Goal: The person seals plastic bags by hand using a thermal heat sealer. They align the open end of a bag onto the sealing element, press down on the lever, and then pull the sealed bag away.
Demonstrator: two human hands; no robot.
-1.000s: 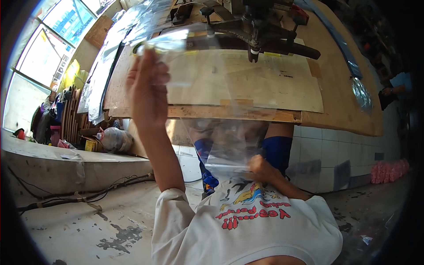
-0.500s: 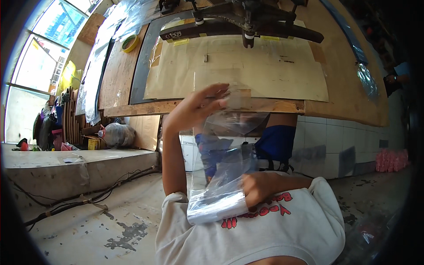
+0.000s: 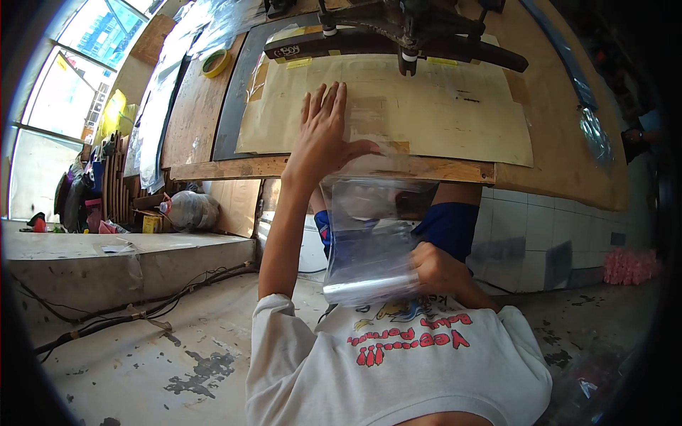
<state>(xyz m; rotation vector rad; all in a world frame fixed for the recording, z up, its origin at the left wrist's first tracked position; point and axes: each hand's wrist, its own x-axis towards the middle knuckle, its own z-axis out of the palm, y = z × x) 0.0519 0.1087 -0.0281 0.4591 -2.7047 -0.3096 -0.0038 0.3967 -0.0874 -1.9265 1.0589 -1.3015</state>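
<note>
"How are the hands?"

"The left hand [image 3: 323, 135] is spread wide, palm down over the pale sheet [image 3: 440, 128], thumb stretched right, gripping nothing. I can't tell whether it presses or just hovers. The right hand [image 3: 435, 266], nearer the body, is curled closed on the right edge of the clear plastic film [image 3: 373, 248]."

"And where does the film go?"

"Its near end, folded or rolled, sits in front of the shirt [image 3: 398, 362]. From there it spans the gap over the blue shorts [image 3: 447, 227], crosses the wooden edge strip [image 3: 234, 169], and its far end seems to lie on the pale sheet, right of the left fingers."

"What might spoil it?"

"Only one side of the near end is held, so a tug could skew or crease it. The wooden strip could snag it. If the left palm isn't pinning anything, the far end could slide."

"Anything beyond?"

"The dark metal frame [image 3: 405, 32] stands at the far side, the yellow tape roll [image 3: 217, 72] far left."
</note>
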